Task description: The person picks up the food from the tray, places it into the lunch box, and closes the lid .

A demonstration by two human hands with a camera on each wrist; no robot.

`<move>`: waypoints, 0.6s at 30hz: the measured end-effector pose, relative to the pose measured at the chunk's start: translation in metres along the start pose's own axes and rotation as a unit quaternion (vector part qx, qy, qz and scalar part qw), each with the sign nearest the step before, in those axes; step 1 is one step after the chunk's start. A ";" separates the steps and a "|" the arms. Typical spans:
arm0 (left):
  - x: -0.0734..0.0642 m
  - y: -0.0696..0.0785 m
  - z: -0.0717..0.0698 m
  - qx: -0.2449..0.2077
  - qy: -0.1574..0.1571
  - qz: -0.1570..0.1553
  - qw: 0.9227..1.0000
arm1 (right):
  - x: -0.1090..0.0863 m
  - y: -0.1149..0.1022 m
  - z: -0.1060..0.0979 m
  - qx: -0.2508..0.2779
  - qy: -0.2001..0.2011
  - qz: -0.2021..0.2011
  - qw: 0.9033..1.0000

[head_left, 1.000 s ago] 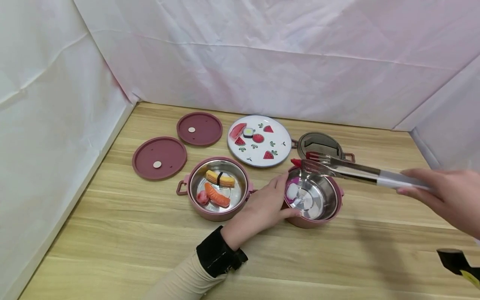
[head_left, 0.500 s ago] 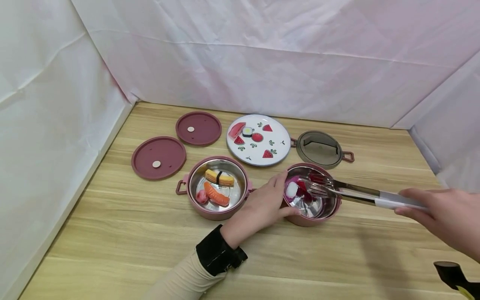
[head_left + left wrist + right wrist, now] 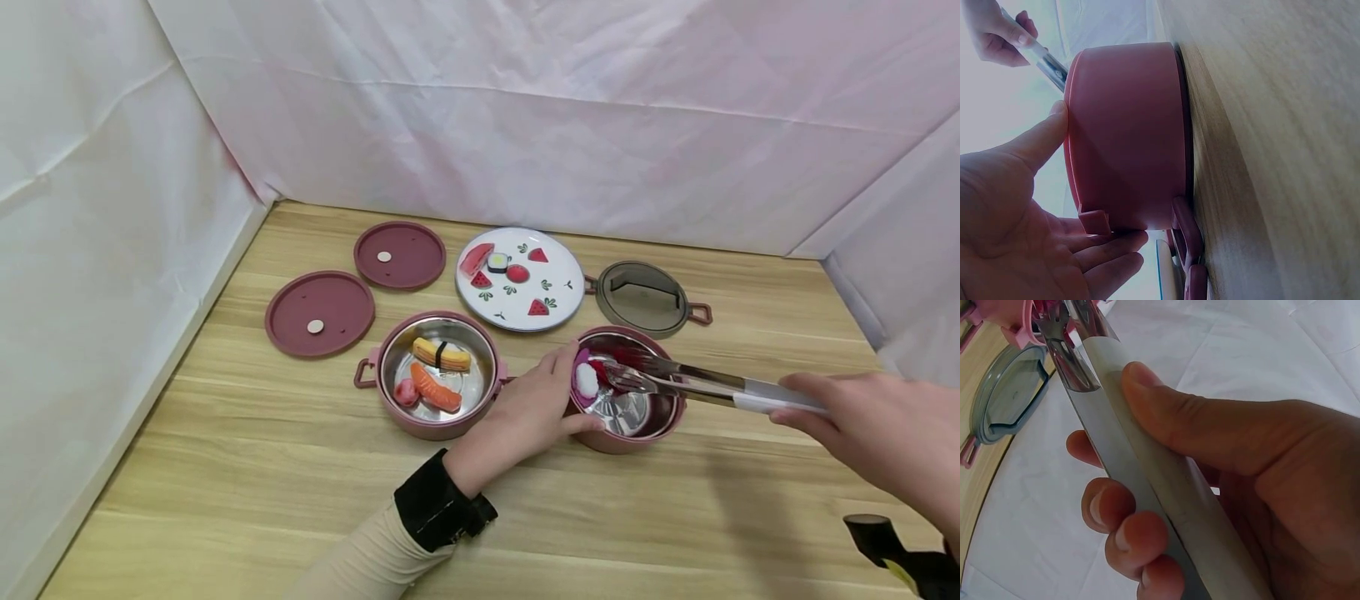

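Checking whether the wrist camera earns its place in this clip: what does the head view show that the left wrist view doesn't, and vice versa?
Only the head view: the yellow piece with a black band, the orange piece and the pink ball inside the left pot, the white piece inside the right pot, and two maroon discs.

Only the left wrist view: the left hand from its palm side, and the dark strip along the right pot's base.

Both: the left hand touching the right pot, the right hand holding tongs, and the wooden table.

Left hand (image 3: 528,408) with thumb spread from fingers, right hand (image 3: 862,421) with fingers curled
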State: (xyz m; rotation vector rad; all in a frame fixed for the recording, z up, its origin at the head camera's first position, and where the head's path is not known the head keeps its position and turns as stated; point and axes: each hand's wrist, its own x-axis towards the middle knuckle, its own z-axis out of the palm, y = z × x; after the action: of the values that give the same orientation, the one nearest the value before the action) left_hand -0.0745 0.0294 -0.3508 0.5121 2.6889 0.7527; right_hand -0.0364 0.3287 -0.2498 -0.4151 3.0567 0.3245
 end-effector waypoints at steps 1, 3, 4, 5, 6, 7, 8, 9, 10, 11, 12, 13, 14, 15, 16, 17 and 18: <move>0.000 0.000 0.000 0.001 -0.001 0.000 1.000 | 0.000 0.000 0.000 -0.001 0.000 0.001 1.000; 0.000 0.000 0.000 0.002 -0.003 -0.002 1.000 | 0.001 0.000 0.001 0.000 0.002 0.002 1.000; 0.000 0.000 0.000 0.001 -0.003 -0.002 1.000 | 0.002 0.000 0.001 -0.001 0.003 0.002 1.000; 0.000 -0.001 0.000 0.001 -0.003 -0.002 1.000 | 0.002 0.001 0.002 -0.001 0.003 0.003 1.000; 0.000 -0.001 0.000 0.000 -0.003 -0.002 1.000 | 0.002 0.001 0.003 0.000 0.005 0.003 1.000; 0.000 -0.001 0.000 -0.001 -0.003 -0.003 1.000 | 0.003 0.001 0.004 0.000 0.006 0.002 1.000; 0.000 -0.001 0.000 -0.001 -0.003 -0.004 1.000 | 0.003 0.001 0.005 0.001 0.005 0.002 1.000; 0.000 -0.001 0.000 -0.002 -0.003 -0.005 1.000 | 0.004 0.001 0.005 0.000 0.003 0.002 1.000; 0.000 -0.001 0.000 -0.004 -0.003 -0.005 1.000 | 0.004 0.000 0.006 0.000 0.003 0.003 1.000; 0.000 -0.001 0.000 -0.004 -0.002 -0.005 1.000 | 0.004 0.000 0.007 0.000 0.000 0.004 1.000; 0.000 -0.001 0.000 -0.004 -0.002 -0.005 1.000 | 0.005 0.000 0.007 0.000 -0.003 0.004 1.000; 0.000 -0.001 0.000 -0.002 -0.001 -0.005 1.000 | 0.005 0.000 0.007 0.000 -0.005 0.004 1.000; 0.000 -0.001 0.000 -0.002 0.000 -0.004 1.000 | 0.006 -0.001 0.007 0.001 -0.007 0.004 1.000; 0.000 -0.001 0.000 -0.003 0.000 -0.003 1.000 | 0.006 -0.001 0.007 0.003 -0.007 0.004 1.000; 0.000 -0.001 0.000 -0.003 0.001 -0.001 1.000 | 0.005 -0.001 0.007 0.005 -0.006 0.003 1.000; 0.000 -0.001 0.000 -0.001 0.000 -0.001 1.000 | 0.005 -0.001 0.008 0.006 -0.003 0.003 1.000; 0.000 -0.001 0.000 0.000 0.000 0.000 1.000 | 0.004 -0.002 0.008 0.008 0.002 0.001 1.000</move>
State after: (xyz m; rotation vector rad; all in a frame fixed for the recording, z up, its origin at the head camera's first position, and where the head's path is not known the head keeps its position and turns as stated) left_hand -0.0749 0.0292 -0.3513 0.5115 2.6881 0.7525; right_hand -0.0399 0.3278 -0.2580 -0.4134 3.0621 0.2999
